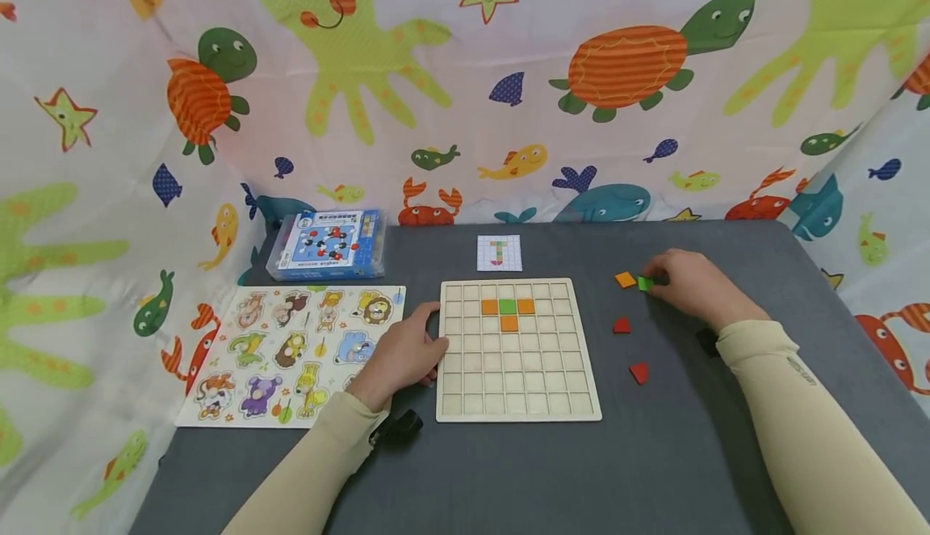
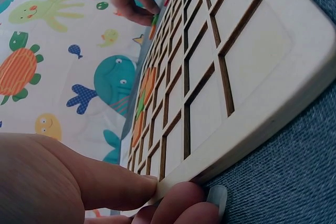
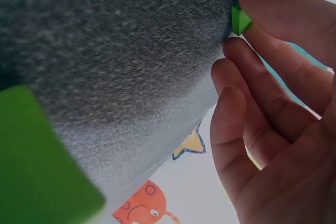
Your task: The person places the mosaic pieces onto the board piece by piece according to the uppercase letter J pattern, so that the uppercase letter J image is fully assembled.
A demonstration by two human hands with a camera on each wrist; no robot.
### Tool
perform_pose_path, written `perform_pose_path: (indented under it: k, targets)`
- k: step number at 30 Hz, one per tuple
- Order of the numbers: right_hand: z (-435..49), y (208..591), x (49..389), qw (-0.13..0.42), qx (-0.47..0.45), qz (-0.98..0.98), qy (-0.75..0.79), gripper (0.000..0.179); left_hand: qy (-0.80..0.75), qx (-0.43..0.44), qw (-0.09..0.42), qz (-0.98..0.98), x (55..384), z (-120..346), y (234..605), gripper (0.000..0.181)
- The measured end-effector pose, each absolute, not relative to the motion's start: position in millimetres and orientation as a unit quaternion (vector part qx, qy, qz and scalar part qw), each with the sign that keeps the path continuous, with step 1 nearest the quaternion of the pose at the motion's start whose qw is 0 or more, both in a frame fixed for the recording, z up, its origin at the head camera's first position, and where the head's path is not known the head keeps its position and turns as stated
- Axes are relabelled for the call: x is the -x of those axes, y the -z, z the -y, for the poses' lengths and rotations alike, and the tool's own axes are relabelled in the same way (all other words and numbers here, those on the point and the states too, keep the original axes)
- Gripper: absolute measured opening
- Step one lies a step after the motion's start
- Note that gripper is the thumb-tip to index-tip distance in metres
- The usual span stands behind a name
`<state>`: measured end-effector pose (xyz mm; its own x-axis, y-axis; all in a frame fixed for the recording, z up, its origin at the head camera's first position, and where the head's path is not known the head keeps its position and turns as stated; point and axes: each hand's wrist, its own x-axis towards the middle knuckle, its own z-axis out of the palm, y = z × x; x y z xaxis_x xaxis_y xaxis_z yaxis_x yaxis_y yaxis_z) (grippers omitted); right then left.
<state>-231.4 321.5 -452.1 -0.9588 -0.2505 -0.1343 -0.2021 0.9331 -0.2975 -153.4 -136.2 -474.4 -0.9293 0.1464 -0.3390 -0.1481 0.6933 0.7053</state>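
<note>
My left hand (image 1: 403, 353) grips the left edge of a pale wooden grid board (image 1: 518, 418). In the left wrist view its thumb (image 2: 123, 187) lies on the rim, with curled fingers beside and below. Three orange tiles (image 1: 509, 323) and a green tile (image 1: 507, 306) sit in the board's upper cells. To the right of the board, my right hand (image 1: 683, 285) pinches a green tile (image 3: 241, 19) between thumb and finger, low over the table. An orange tile (image 1: 625, 279) lies just left of it. Two red tiles (image 1: 638, 374) lie nearer the front.
A small pattern card (image 1: 499, 253) lies behind the board. On the left are an animal puzzle board (image 1: 291, 422) and a blue boxed set (image 1: 327, 244). A large green piece (image 3: 47, 161) shows close up in the right wrist view. A printed cloth (image 1: 465, 115) hangs behind the table.
</note>
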Motion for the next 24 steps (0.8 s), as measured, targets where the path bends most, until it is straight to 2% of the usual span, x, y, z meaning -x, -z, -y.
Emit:
perform_pose_path:
  k: [8,18,24]
  targets:
    - [-307,449,209,0.071,0.109,-0.977,0.169,0.027,-0.389,0.003,0.192,-0.901,157,135,472,0.068]
    - [-231,448,180,0.040,0.169,-0.964,0.203,0.027,-0.395,0.005,0.191,-0.899,155,137,470,0.067]
    - [-187,452,171,0.049,0.210,-0.952,0.218,0.025,-0.399,0.004,0.193,-0.896,154,136,471,0.068]
